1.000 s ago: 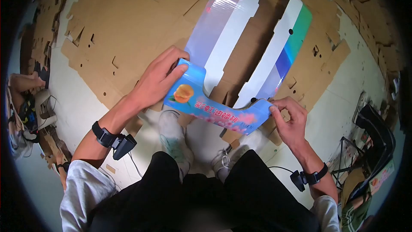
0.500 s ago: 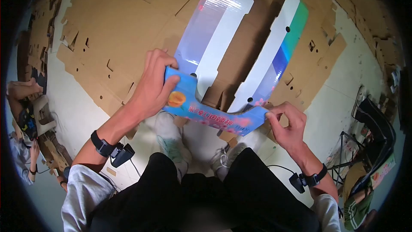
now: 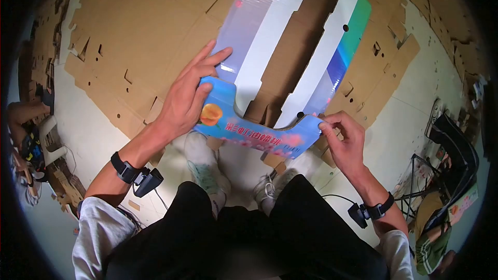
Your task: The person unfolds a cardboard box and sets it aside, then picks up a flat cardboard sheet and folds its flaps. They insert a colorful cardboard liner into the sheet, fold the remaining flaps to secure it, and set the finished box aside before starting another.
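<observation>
A printed cardboard fruit box (image 3: 233, 54) lies before me, its long white top flaps (image 3: 270, 36) parted by a slot that shows brown cardboard inside. Its near end panel (image 3: 254, 137) is blue, with a peach picture, red characters and a curved cutout. My left hand (image 3: 184, 96) grips the panel's left corner, thumb on the printed face and fingers stretched along the box's side. At the right corner, my right hand (image 3: 345, 137) pinches the panel's edge between thumb and curled fingers.
Flat brown cardboard sheets (image 3: 145, 36) with cut slots cover the floor under the box. My shoes (image 3: 207, 171) stand just below the end panel. On the right is a black folding chair (image 3: 454, 145). Another person's leg (image 3: 28, 114) shows at the far left.
My left fingers have straightened and spread along the box's side. The end panel has tilted up, its print facing me more. My right hand keeps its pinch on the corner.
</observation>
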Demonstrator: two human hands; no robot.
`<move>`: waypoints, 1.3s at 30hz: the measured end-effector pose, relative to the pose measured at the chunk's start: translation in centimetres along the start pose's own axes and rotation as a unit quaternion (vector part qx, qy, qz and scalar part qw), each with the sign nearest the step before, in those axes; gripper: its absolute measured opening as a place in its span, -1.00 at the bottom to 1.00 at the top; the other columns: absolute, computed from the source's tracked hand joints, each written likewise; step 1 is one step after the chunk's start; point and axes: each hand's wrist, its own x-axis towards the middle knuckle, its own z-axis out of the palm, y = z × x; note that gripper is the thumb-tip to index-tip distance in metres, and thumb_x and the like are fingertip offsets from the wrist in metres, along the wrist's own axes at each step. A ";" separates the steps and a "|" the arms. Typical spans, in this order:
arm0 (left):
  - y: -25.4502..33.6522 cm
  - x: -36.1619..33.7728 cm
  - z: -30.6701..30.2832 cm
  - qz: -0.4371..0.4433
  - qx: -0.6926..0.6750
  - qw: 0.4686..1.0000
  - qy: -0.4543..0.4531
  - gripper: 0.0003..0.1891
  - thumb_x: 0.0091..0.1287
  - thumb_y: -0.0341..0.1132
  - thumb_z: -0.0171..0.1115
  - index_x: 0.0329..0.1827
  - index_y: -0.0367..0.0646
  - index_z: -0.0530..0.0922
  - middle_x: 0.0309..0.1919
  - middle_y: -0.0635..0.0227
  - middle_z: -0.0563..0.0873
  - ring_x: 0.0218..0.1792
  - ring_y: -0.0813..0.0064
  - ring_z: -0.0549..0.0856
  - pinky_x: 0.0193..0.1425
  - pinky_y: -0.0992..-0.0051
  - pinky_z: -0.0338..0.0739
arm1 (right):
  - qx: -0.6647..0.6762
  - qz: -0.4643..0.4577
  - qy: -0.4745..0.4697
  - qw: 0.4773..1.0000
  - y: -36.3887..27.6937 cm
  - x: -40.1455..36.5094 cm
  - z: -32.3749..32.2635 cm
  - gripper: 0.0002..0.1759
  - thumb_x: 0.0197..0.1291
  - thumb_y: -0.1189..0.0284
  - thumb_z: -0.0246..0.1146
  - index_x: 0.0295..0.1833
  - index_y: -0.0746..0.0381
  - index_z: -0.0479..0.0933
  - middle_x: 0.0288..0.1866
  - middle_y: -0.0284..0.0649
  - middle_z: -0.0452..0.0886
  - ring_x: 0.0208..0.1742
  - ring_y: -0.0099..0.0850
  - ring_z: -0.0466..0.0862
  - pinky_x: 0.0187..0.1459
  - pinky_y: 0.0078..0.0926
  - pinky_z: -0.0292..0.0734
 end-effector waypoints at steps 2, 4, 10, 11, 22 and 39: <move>-0.4 0.0 0.1 -0.008 -0.014 1.000 -0.008 -0.74 0.81 -0.14 -0.10 0.25 -0.12 0.41 0.65 -0.12 0.44 0.78 -0.17 0.15 0.78 -0.03 0.07 | 0.030 0.014 -0.007 0.999 0.5 0.3 0.4 -0.92 0.41 0.58 0.44 -0.11 0.36 0.68 -0.30 -0.22 0.74 -0.29 -0.50 0.70 -0.17 -0.48 0.64; -0.6 0.3 0.4 -0.029 -0.010 1.000 -0.002 -0.81 0.76 -0.29 -0.02 0.26 -0.15 0.42 0.71 -0.04 0.36 0.77 -0.13 0.19 0.75 0.04 0.16 | 0.074 0.062 -0.023 0.995 0.6 0.7 0.6 -0.90 0.44 0.57 0.42 -0.07 0.36 0.65 -0.32 -0.24 0.71 -0.29 -0.54 0.69 -0.17 -0.50 0.64; -0.9 1.0 1.6 -0.106 -0.098 0.989 0.039 -0.65 0.66 -0.48 0.06 0.45 -0.13 0.36 0.79 0.04 0.14 0.75 -0.01 0.22 0.76 0.13 0.17 | 0.093 0.124 -0.047 0.987 0.3 1.8 0.8 -0.88 0.49 0.54 0.40 0.00 0.33 0.61 -0.43 -0.29 0.58 -0.35 -0.59 0.63 -0.26 -0.53 0.57; -0.9 0.9 1.5 -0.115 -0.114 0.986 0.040 -0.61 0.65 -0.48 0.06 0.48 -0.12 0.34 0.79 0.05 0.13 0.74 0.00 0.23 0.76 0.13 0.18 | 0.085 0.112 -0.035 0.989 0.4 1.8 0.9 -0.89 0.49 0.54 0.40 -0.01 0.31 0.61 -0.46 -0.30 0.55 -0.37 -0.58 0.62 -0.28 -0.52 0.56; 3.5 -5.8 4.7 -0.138 0.077 0.986 -0.052 -0.51 0.42 -0.38 0.31 0.42 -0.01 0.53 0.59 -0.07 0.33 0.59 -0.20 0.35 0.65 0.00 0.34 | -0.316 -0.363 -0.085 0.872 -2.7 5.5 1.3 -0.78 0.32 0.30 0.49 -0.05 0.15 0.67 0.01 -0.20 0.63 -0.03 -0.20 0.65 0.37 -0.12 0.55; 6.0 -4.2 6.4 0.289 0.216 0.906 -0.222 -0.79 0.31 -0.17 0.43 -0.39 -0.02 0.61 -0.25 0.44 0.64 -0.08 0.30 0.68 0.23 0.25 0.65 | -0.176 -0.416 -0.235 0.861 -4.2 0.6 5.5 -0.69 0.17 0.35 0.54 -0.57 0.15 0.64 -0.53 -0.40 0.58 -0.18 -0.38 0.63 0.28 -0.27 0.59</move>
